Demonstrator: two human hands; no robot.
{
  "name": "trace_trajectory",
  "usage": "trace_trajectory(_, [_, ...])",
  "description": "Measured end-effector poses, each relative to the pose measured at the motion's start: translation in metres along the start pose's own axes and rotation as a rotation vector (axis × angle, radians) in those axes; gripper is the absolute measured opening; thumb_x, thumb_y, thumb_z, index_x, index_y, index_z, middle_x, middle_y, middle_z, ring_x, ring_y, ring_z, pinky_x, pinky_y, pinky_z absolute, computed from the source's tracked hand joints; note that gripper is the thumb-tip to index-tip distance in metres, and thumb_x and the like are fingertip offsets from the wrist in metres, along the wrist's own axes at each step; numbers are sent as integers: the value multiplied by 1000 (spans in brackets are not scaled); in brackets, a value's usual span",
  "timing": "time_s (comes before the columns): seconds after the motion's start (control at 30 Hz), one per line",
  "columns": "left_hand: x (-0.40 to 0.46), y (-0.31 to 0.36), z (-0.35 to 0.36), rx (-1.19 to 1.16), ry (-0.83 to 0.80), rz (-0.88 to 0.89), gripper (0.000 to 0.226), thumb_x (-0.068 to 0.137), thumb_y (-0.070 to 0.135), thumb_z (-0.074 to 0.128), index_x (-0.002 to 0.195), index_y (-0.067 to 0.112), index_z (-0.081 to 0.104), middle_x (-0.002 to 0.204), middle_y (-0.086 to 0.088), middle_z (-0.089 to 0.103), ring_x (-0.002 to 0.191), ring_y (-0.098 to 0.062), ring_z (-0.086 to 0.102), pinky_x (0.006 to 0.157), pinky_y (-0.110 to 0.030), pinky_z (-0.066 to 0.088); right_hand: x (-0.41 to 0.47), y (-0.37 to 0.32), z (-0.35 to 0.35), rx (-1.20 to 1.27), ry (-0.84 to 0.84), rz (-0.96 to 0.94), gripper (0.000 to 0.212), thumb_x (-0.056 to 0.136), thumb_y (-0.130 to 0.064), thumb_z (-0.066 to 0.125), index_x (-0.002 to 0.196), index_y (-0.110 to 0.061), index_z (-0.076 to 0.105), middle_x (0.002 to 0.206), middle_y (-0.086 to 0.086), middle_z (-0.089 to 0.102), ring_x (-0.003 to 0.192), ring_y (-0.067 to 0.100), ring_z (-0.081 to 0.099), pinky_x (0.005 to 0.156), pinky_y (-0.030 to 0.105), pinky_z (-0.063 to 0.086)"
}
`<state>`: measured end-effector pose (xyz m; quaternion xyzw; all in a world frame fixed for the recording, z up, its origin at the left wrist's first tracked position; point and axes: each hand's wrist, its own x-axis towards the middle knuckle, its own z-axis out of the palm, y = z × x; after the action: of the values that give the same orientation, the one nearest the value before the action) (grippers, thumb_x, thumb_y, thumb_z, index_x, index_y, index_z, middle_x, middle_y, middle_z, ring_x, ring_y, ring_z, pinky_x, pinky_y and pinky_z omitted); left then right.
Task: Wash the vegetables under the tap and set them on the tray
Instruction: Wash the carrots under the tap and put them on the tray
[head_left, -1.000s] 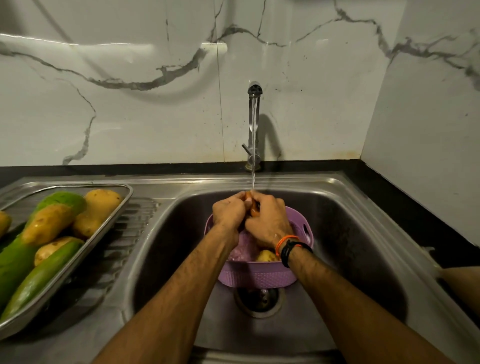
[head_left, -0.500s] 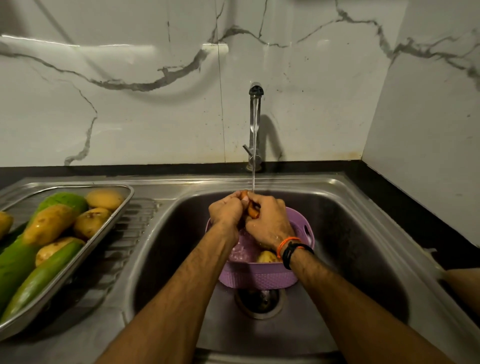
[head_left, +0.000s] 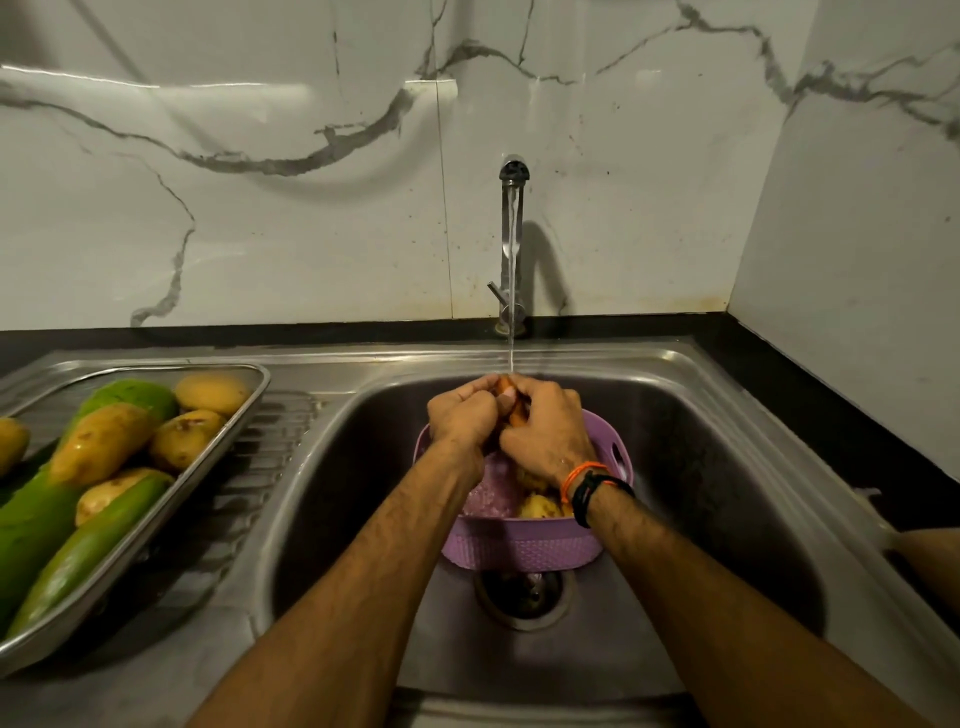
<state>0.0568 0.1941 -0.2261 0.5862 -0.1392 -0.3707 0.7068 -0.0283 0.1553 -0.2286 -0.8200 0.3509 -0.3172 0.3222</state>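
Together, the left hand (head_left: 464, 415) and right hand (head_left: 546, 433) curl around an orange vegetable (head_left: 511, 408) under the tap (head_left: 511, 244) stream, above the purple basket (head_left: 524, 545) in the sink (head_left: 727, 467). At nine o'clock the tray (head_left: 218, 462) holds potatoes (head_left: 104, 441) and green gourds (head_left: 36, 525).

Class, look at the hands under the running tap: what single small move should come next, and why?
Probably carry the orange vegetable left to the steel tray. Both the left hand and the right hand grip it under the water stream, above the purple basket, and washed potatoes already lie on that tray.
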Motion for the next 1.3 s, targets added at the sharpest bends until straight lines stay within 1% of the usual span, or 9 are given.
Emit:
trace_trajectory(0.2, [-1,-1,1,-40,-57,-34,29,87,-6,64,111,8,73,102,-10,75,100,-22,70,88,-39,59,1,0,-1,13,23,21,40,80,-7,64,118,-18,65,102,2,68,92,14,61,81,22,51])
trace_trajectory(0.4, [3,0,-1,5,-18,15,21,87,-3,67,97,15,74,93,-5,75,95,-20,70,88,-39,58,-1,0,0,40,66,-1,26,84,-11,63,106,-23,72,85,-3,72,80,9,66,76,25,58])
trace_trajectory(0.57, [-2,0,-2,-25,-55,-4,31,94,-4,51,93,19,72,92,-4,72,91,-18,67,87,-38,58,2,1,4,16,40,55,26,81,-10,65,104,-23,69,86,-1,69,79,15,64,75,27,56])
trace_trajectory(0.8, [-1,1,-4,-84,-21,-31,22,93,-1,54,95,11,72,92,-10,71,86,-19,65,73,-30,56,-3,-6,5,3,3,33,42,81,-8,65,120,-24,63,97,3,69,87,15,63,81,26,53])
trace_trajectory(0.97, [6,5,-4,-76,-52,13,29,94,-1,54,116,9,70,106,-11,72,98,-20,67,74,-26,55,-3,-11,8,-7,-69,-22,67,80,4,63,139,-18,43,123,5,61,111,18,60,99,26,47])
trace_trajectory(1.03, [7,5,-5,-27,-79,24,29,94,0,55,115,10,71,108,-11,73,102,-21,68,76,-26,55,-1,-11,9,-72,-94,-13,78,80,3,62,149,-11,31,151,9,40,138,23,40,107,20,26])
trace_trajectory(1.13, [7,3,-5,31,-104,21,25,93,-1,56,101,15,74,104,-10,74,99,-21,70,73,-27,55,0,-9,6,-63,-109,16,83,81,5,61,154,-10,24,161,7,20,148,21,21,104,14,16])
trace_trajectory(1.2, [8,1,-5,20,-125,8,25,93,-1,55,100,15,74,105,-12,74,101,-23,70,73,-28,56,-1,-8,4,-26,-94,23,75,82,6,59,151,-9,32,157,8,31,144,23,31,105,15,23])
trace_trajectory(1.3, [5,-1,-2,-3,-182,0,31,94,-5,50,106,14,72,111,-13,72,107,-25,67,85,-33,57,0,-4,5,10,-69,24,50,80,7,56,127,-9,50,125,6,58,116,25,58,89,19,45])
